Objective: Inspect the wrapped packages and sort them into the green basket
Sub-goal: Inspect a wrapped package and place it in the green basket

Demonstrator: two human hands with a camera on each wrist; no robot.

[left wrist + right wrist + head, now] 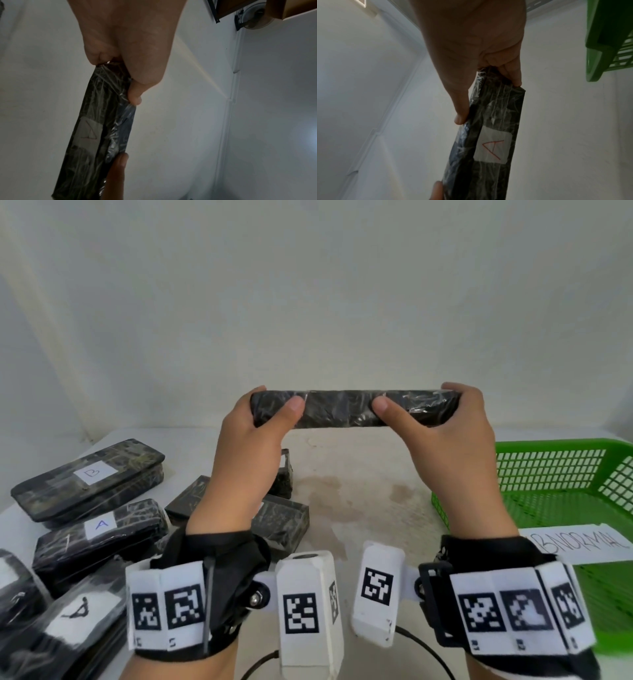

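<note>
Head view: "ABNORMAL" label (579, 544) in green basket (548, 446)

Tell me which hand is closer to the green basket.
Right. The right hand grips the right end of the raised package, just left of the green basket. The left hand grips the other end, farther away.
</note>
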